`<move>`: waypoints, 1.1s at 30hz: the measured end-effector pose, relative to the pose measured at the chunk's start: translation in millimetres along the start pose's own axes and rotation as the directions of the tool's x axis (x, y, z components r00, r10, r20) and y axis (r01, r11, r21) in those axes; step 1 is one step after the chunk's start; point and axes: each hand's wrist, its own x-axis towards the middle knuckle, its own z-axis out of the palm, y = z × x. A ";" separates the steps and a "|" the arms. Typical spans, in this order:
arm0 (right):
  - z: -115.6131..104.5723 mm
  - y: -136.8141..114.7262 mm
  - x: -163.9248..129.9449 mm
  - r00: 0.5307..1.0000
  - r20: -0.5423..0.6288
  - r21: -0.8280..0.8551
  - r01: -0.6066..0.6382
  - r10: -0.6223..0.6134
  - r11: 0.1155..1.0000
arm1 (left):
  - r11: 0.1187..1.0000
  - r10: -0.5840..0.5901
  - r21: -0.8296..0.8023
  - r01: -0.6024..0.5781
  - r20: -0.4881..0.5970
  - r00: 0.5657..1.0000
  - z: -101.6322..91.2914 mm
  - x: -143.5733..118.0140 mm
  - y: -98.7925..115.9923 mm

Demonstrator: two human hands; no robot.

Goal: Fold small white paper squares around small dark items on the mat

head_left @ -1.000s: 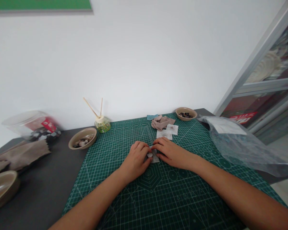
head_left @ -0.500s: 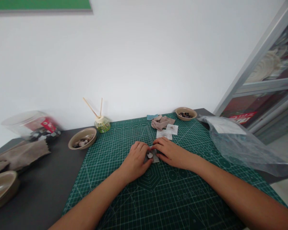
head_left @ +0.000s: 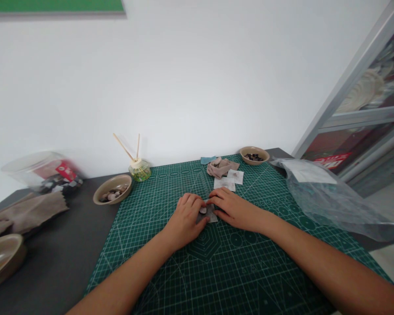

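Note:
On the green cutting mat, my left hand curls its fingers around a small pale, rounded piece. It looks like a pebble or button, partly hidden by the fingers. Beneath it lies a small grey-white square sheet, whether paper or cloth I cannot tell. My right hand bends over from the right, thumb and fingertips at the sheet's right and far edges. Two more whitish squares lie just beyond my right hand, beside a crumpled beige cloth.
Bowls of small pieces stand at left and back right; another bowl is at near left. A reed diffuser, brown cloth and clear plastic tub are left. A plastic bag overlaps the mat's right side.
The pale piece has shifted slightly up and left under my left fingers and shows a narrower outline. Both hands stay nearly in place.

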 end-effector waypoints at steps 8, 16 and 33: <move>-1.7 -1.8 0.3 1.000 0.002 0.004 -0.002 0.002 1.000 | 1.000 0.003 0.008 -0.003 -0.013 1.000 -0.3 0.4 -0.8; -1.9 -1.7 -0.2 1.000 0.014 -0.014 -0.003 0.003 1.000 | 0.999 -0.033 0.030 0.035 -0.053 0.998 1.2 1.4 -2.6; -1.0 -1.3 -0.4 1.000 0.002 0.003 0.004 -0.004 1.000 | 0.998 0.060 -0.014 -0.061 -0.036 0.998 -0.5 1.6 0.7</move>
